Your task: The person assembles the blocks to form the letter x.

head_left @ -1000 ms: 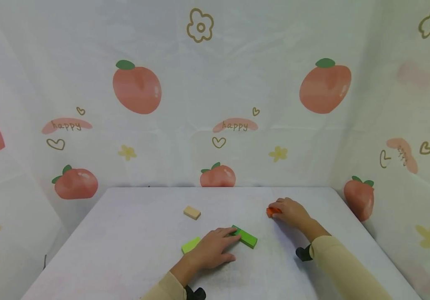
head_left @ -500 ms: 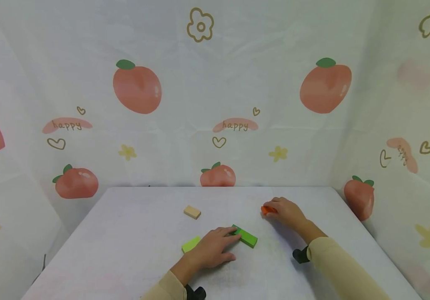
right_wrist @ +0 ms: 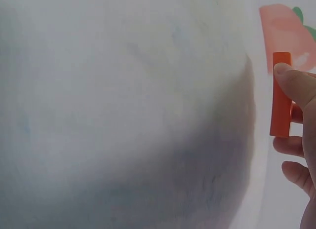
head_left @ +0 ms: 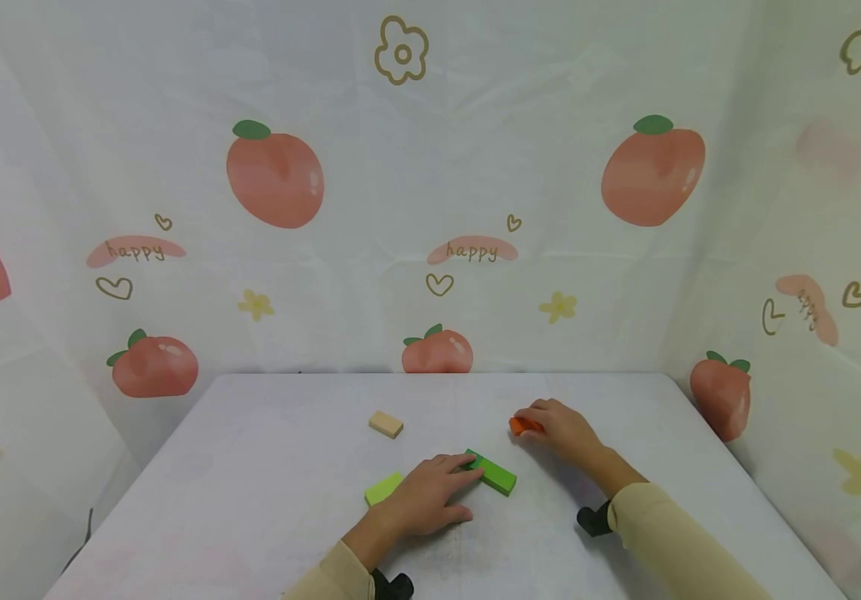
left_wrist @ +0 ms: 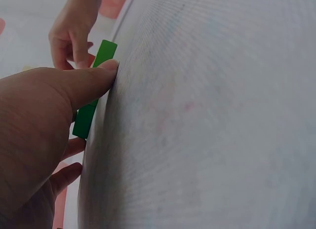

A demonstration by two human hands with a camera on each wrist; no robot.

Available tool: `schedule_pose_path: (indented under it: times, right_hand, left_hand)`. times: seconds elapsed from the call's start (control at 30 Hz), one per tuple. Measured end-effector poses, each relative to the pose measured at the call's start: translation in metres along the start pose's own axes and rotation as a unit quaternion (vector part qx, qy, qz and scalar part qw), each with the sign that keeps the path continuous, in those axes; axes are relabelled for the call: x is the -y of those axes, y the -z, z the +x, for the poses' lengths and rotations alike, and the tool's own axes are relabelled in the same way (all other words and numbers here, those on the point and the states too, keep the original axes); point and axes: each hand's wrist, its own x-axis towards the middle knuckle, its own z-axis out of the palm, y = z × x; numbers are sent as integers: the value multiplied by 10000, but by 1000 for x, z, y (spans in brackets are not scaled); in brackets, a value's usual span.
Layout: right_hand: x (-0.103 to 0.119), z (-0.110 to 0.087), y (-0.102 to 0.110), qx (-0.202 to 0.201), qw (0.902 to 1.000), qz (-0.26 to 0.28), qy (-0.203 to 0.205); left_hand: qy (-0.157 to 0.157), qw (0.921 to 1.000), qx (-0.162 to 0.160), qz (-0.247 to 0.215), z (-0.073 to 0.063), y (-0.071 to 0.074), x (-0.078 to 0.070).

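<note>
A lime-green rectangular block [head_left: 382,490] lies near left, a tan rectangular block [head_left: 386,424] beyond it. The left hand [head_left: 428,497], fingers extended, touches a long two-tone green bar [head_left: 498,477]. Farther right and farther back, the right hand [head_left: 563,432] pinches an orange rectangular block [head_left: 523,426].

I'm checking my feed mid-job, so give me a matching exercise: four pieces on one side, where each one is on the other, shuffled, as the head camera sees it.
1. orange block
2. tan block
3. lime block
4. green piece

A. at the fingertips of the left hand
B. fully visible, beyond the left hand
C. held in the right hand
D. partly hidden, left of the left hand

Pairs: 1-C, 2-B, 3-D, 4-A
</note>
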Motion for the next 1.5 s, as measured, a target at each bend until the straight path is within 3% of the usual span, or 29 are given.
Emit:
schedule_pose_path:
  times: [0.9,1.2,1.5]
  right_hand:
    - [19,-2,-18,-220,9964,178,794]
    - [33,3,-19,282,9975,290,584]
    - [39,7,-23,383,9957,159,826]
  left_hand:
    - [105,9999,58,-87,1,1,-3]
    - [23,10000,19,-60,1,1,-2]
    - [37,10000,39,-76,1,-1,-1]
